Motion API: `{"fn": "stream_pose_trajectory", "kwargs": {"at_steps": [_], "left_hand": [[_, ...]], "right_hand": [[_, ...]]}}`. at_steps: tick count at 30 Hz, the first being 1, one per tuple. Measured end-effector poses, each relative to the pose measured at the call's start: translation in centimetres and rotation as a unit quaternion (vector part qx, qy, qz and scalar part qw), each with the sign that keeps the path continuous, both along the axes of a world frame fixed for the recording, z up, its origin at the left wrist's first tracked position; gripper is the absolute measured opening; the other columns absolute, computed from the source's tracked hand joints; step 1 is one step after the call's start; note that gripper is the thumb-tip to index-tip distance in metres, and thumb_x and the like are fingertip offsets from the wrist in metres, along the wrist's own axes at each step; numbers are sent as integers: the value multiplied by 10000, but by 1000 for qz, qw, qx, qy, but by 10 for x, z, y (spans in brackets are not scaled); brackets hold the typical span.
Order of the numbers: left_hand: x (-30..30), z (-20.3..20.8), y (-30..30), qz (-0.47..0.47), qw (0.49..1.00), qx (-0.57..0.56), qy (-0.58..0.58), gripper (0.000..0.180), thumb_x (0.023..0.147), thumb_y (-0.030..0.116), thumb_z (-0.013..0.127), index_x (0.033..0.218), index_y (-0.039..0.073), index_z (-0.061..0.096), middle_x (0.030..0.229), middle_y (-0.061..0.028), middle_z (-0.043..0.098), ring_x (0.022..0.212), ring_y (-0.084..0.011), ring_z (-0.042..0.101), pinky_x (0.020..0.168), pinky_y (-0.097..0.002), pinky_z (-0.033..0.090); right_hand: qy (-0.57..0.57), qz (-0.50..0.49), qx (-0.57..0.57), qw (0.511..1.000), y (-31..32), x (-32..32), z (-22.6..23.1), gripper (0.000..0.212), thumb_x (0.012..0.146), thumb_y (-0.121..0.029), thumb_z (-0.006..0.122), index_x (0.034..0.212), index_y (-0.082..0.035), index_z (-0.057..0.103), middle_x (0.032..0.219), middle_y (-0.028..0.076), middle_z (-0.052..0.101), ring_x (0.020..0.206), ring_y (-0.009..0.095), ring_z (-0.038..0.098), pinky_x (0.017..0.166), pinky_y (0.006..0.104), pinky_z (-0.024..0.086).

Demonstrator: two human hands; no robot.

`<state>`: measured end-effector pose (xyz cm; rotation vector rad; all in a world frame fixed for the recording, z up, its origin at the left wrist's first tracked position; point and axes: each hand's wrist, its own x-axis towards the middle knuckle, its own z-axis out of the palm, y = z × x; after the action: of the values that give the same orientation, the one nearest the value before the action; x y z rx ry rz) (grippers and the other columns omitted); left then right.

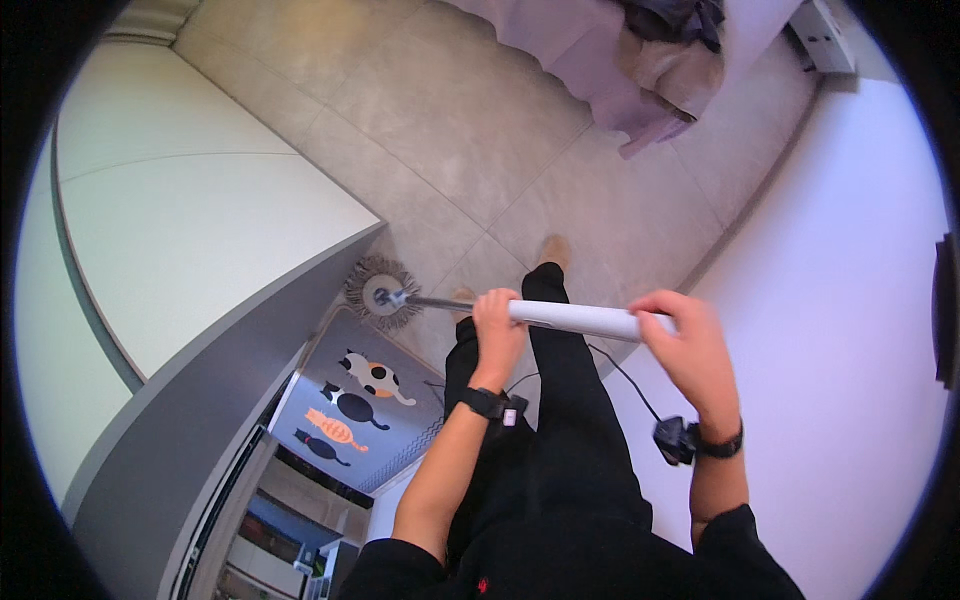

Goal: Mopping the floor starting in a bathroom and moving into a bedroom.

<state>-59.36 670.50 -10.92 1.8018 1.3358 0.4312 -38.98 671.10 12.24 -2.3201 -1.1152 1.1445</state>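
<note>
A round mop stretches across the view, with a white handle (572, 318), a thin metal pole (445, 304) and a grey-brown fringed head (352, 292). Its head rests on the tiled floor at the left, beside the corner of a grey cabinet side. My left hand (498, 328) is closed around the shaft where the metal pole meets the white handle. At the handle's far right end, my right hand (690, 345) grips with thumb and fingers, slightly blurred. Part of the handle's tip is hidden inside that hand.
A grey mat with cat pictures (365, 400) lies by the doorway at lower left. A tall white cabinet (200, 190) stands on the left, a white wall (830, 380) on the right. Pinkish draped fabric (560, 40) hangs at the far side. Cables run near my wrists.
</note>
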Motion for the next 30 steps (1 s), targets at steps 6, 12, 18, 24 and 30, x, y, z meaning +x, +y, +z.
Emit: {"fn": "stream_pose_trajectory", "kwargs": {"at_steps": [6, 12, 18, 24, 30], "left_hand": [[179, 47, -3, -82, 989, -29, -121, 244, 537, -9, 617, 749, 89, 545, 754, -99, 549, 803, -337, 507, 700, -419, 365], [329, 69, -51, -232, 944, -33, -231, 151, 632, 25, 575, 757, 73, 507, 780, -103, 517, 857, -293, 493, 791, -393, 355], [349, 64, -79, -289, 940, -54, -173, 156, 647, 4, 562, 781, 65, 512, 773, -95, 517, 863, -274, 502, 818, -393, 353], [261, 57, -22, -328, 925, -105, -162, 158, 645, -2, 552, 785, 69, 530, 776, -90, 535, 858, -273, 509, 838, -392, 352], [157, 40, 82, -325, 939, -101, -49, 100, 632, 37, 565, 723, 78, 565, 786, -114, 575, 846, -315, 537, 809, -415, 372]], "right_hand": [[-116, -122, -15, 986, -59, 141, 54, 121, 779, -72, 547, 778, 39, 594, 719, 67, 592, 729, 137, 546, 721, 264, 432], [-191, -310, -21, 931, -186, 242, 87, 121, 813, -141, 501, 802, -56, 587, 691, -19, 491, 495, 54, 382, 363, 198, 233], [-272, -423, -5, 864, -219, 249, 72, 191, 789, -197, 448, 839, -68, 580, 682, -12, 473, 469, 67, 379, 329, 214, 221], [-259, -416, -19, 871, -155, 165, 67, 194, 799, -205, 433, 799, -66, 568, 705, 4, 489, 566, 86, 415, 351, 219, 235], [-139, -386, 64, 910, -78, 93, 20, 157, 776, -105, 474, 766, 11, 581, 752, 47, 537, 700, 131, 487, 680, 254, 396]]}}
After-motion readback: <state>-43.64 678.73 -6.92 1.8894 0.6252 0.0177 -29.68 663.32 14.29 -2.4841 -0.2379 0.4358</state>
